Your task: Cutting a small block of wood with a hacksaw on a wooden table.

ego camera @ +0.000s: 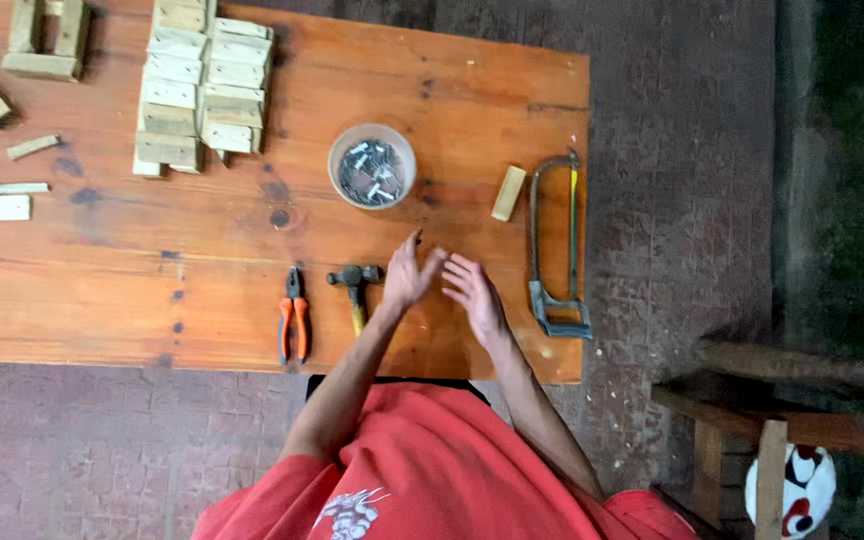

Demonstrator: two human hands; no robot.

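An orange-brown wooden table (pixel 472 90) with dark knots and stains stands on a worn floor (pixel 682 180) of small reddish-grey pavers. Right of it, a rough wooden stool (pixel 782 410) stands beside a dark, mossy green strip (pixel 852 150).

A steel-headed hammer with a yellowish wooden handle (pixel 355 290) lies flat on the table, head away from the person, handle pointing back toward them. It lies just left of the left hand's fingers, touching or nearly touching the palm's edge. Beyond the fingertips of both hands, well apart, stands a round clear plastic tub of grey metal nails (pixel 372 166), open-topped and upright.
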